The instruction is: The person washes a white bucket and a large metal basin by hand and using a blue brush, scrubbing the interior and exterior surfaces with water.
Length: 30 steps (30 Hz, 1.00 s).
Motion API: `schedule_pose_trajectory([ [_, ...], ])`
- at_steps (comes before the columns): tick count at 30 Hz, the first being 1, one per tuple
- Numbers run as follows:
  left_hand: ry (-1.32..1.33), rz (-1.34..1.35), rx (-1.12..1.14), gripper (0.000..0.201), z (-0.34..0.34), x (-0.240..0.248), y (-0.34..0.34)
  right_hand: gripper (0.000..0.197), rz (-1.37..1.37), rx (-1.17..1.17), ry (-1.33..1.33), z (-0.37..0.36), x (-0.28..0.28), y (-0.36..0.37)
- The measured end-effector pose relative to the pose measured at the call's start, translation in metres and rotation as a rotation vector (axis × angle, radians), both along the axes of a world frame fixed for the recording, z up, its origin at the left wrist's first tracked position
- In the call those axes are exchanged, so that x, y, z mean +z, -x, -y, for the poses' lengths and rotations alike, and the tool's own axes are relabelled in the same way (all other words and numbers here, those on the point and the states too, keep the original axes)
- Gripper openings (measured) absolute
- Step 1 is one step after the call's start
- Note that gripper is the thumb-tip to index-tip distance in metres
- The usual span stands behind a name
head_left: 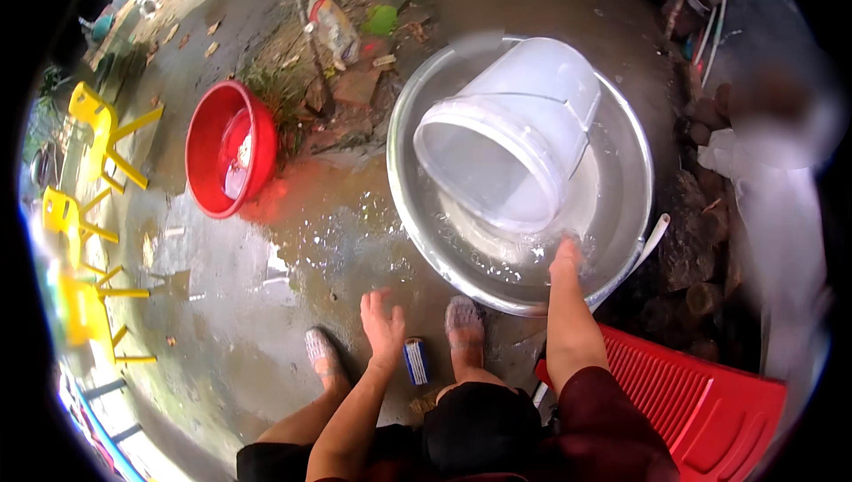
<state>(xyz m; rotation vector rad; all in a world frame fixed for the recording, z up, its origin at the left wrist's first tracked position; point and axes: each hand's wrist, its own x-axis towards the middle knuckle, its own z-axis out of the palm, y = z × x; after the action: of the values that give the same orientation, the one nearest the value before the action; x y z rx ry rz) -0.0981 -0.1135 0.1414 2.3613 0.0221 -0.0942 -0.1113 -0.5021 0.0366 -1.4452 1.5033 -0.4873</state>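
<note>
A large round metal basin (410,216) with water in it stands on the wet ground before me. Inside it a whitish translucent plastic bucket (541,82) lies tilted on its side, its mouth turned toward me. My right hand (565,256) reaches over the basin's near side, just below the bucket's rim. Its fingers are blurred at the splashing water, so their grip does not show. My left hand (382,327) hovers over the ground left of the basin, fingers apart and holding nothing. Between my feet sits a small blue-and-white oblong block (415,361).
A red tub (202,182) stands at the left beside a planted patch (355,96). Several yellow plastic chairs (93,118) line the far left. A red ribbed plastic board (657,389) lies at the lower right. A whitish hose (657,232) touches the basin's right rim, near stacked logs (688,251).
</note>
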Motion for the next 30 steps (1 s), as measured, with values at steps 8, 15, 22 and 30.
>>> schedule_pose_trajectory([
  [8,0.451,-0.181,-0.305,0.034,0.094,0.045,-0.097,0.026,1.006,0.341,-0.601,-0.05,0.181,-0.047],
  [15,0.855,-0.889,-0.022,0.049,0.13,0.023,-0.092,0.036,0.1,0.145,0.209,-0.006,0.065,-0.026],
  [22,0.949,-1.019,0.229,0.06,0.145,-0.007,-0.085,0.039,0.463,0.176,-0.8,-0.071,0.041,-0.014],
  [30,0.95,-1.07,0.411,0.063,0.163,-0.075,-0.092,0.053,0.36,0.318,0.066,-0.106,0.11,-0.059],
])
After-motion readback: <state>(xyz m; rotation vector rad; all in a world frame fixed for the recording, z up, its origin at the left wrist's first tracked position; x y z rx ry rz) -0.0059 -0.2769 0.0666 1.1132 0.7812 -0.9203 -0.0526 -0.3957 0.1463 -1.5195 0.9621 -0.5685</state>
